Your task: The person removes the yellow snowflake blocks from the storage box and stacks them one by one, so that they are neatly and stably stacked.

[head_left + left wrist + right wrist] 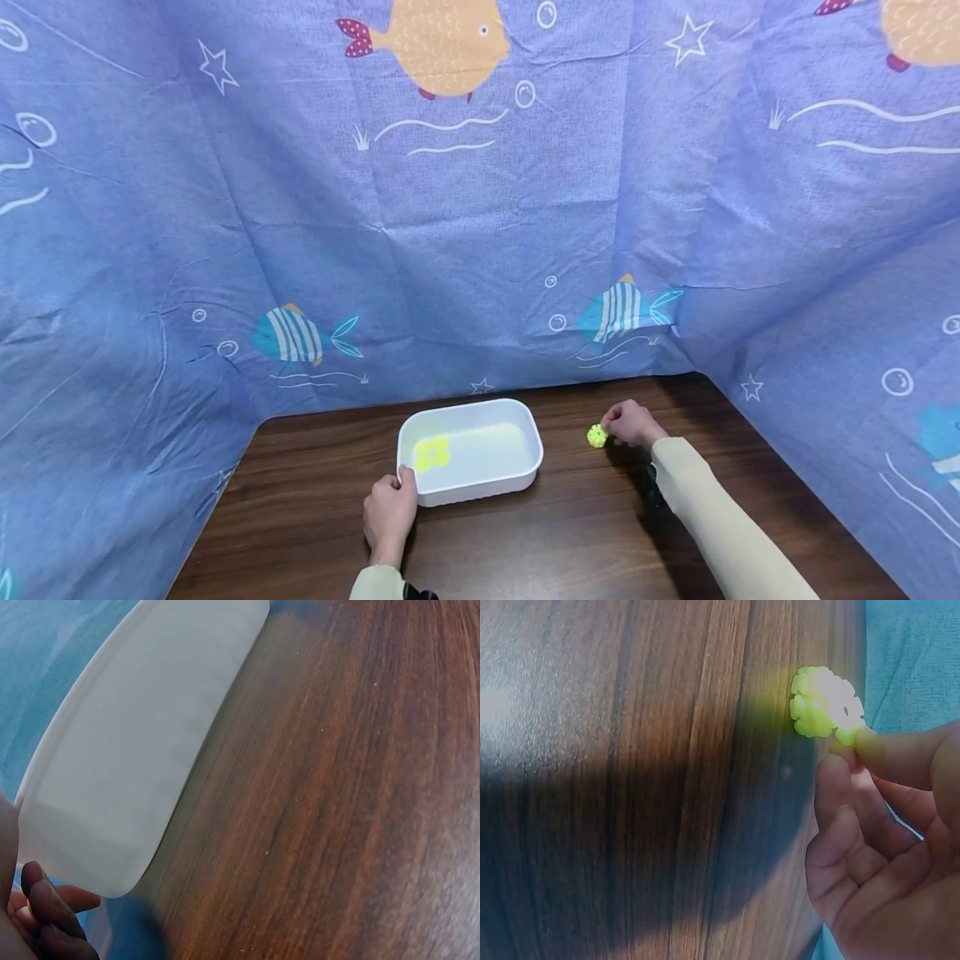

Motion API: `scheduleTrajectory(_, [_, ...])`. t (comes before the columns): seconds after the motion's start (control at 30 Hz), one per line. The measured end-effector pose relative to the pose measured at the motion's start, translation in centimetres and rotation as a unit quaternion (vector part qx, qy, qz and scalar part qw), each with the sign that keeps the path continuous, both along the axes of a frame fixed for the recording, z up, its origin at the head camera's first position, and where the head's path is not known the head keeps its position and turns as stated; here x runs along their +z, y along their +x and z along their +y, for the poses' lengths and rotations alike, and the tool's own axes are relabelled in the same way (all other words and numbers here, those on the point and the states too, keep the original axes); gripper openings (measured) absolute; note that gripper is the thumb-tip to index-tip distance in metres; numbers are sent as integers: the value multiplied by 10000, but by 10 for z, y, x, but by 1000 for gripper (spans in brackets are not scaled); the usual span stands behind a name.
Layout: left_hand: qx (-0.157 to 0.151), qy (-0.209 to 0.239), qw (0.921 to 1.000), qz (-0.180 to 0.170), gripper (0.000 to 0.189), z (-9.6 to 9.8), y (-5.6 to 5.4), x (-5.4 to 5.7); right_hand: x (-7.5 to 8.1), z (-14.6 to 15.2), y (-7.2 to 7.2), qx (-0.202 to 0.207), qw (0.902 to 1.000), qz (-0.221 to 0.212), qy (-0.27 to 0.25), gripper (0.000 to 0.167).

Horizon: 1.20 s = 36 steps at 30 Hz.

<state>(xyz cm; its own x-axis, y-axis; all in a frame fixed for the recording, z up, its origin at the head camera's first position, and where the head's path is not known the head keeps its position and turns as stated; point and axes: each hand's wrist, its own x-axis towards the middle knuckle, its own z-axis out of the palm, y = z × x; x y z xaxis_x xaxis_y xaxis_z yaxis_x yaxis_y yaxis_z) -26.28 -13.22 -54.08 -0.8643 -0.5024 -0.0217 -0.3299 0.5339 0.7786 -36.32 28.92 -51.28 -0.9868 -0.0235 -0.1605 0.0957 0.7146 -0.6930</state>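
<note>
My left hand (391,508) grips the front left corner of a white plastic tray (480,492), thumb up at the rim. In the left wrist view the tray's long side wall (142,735) fills much of the picture, with curled fingers (56,911) at its near corner. To the right of the tray, my right hand (633,423) pinches a bright yellow-green notched building disc piece (597,436) between thumb and fingertips. Up close the piece (821,703) has a scalloped edge and a small hole. Inside the tray, at the left, lies a yellow flower-shaped piece (432,453).
The brown wood-grain table (570,533) carries the tray near its back edge. A blue curtain (450,250) printed with fish hangs behind and along both sides. My right arm's pale sleeve (720,508) crosses the table's right part.
</note>
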Motion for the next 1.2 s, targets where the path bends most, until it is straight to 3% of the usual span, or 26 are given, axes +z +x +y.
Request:
scheduleTrajectory(0.4, [33,-17,10000,30,47,0,0,0,1,-6,0,38,9995,108,304,11])
scheduleTrajectory(1.2, [43,-22,10000,44,46,1,0,0,-5,-8,3,-28,9983,381,441,11])
